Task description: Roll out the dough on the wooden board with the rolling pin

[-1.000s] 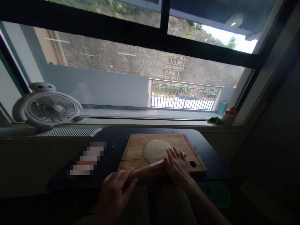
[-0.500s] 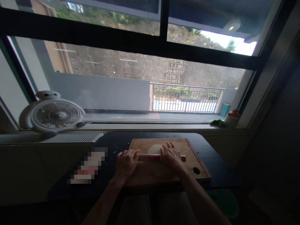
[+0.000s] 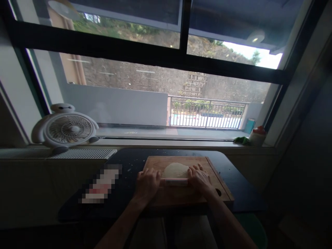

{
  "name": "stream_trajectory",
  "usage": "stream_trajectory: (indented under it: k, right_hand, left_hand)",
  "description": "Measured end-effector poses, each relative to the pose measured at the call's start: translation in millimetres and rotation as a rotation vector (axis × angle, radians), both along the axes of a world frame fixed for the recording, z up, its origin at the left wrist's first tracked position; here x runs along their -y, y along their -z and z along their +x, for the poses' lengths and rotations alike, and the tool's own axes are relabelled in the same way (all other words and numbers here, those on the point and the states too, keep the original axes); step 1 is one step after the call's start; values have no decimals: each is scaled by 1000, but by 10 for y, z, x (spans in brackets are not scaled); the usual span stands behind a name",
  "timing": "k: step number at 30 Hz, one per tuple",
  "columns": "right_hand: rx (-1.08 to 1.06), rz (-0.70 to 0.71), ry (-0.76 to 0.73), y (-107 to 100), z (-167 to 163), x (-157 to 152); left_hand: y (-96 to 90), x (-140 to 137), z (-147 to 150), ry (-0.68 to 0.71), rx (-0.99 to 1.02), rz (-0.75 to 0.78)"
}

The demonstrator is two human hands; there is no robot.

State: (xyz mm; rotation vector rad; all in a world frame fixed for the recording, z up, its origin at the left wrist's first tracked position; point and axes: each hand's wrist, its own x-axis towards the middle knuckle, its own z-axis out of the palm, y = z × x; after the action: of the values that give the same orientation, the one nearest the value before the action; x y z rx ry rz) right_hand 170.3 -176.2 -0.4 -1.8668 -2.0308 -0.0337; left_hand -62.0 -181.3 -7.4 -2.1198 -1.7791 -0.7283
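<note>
A pale, flattened piece of dough [image 3: 175, 170] lies on a wooden cutting board [image 3: 178, 197]. Across the dough's near edge runs a rolling pin [image 3: 175, 182], with a light band visible at its middle. My left hand [image 3: 147, 183] is curled over the pin's left end. At the other end, my right hand [image 3: 201, 178] presses on the pin with its fingers bent forward beside the dough's right edge. Both ends of the pin are hidden under my hands.
The board rests on a dark table [image 3: 241, 193] with white specks on its left side. A blurred-out item [image 3: 102, 185] lies at the table's left. A white fan [image 3: 70, 129] stands by the window, and a bottle [image 3: 257, 136] sits beside a green cloth [image 3: 241, 140] on the sill.
Both hands and the rolling pin have come nearer to me over the board, uncovering more of the dough. The pin's right end, visible before, is now covered. The camera view has shifted slightly.
</note>
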Motion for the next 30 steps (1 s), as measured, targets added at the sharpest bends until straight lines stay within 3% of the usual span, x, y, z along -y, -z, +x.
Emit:
stream_trajectory:
  k: [2,5,10,14,18,24,27,30]
  right_hand:
    - [-13,-47,-4,-41,30,-131]
    - [-1,-7,-17,-4,1,-54]
    - [50,205,-16,173,-72,467]
    - [62,263,13,275,-99,663]
    - [43,211,27,181,-125,396]
    - [-24,13,3,-49,-124,-136]
    - [-22,84,-3,1,-120,-64]
    - [-2,212,-23,136,-129,217]
  left_hand:
    - [-54,-140,70,-16,-8,-21]
    - [-68,-141,154,0,-13,-19]
    - [69,303,182,-12,6,8]
    - [104,505,169,-33,21,-21]
    - [8,258,200,-72,0,-84]
    - [-144,-284,295,-141,88,-146]
    - [-126,-269,294,-126,97,-127]
    - [-44,-35,256,-53,66,-62]
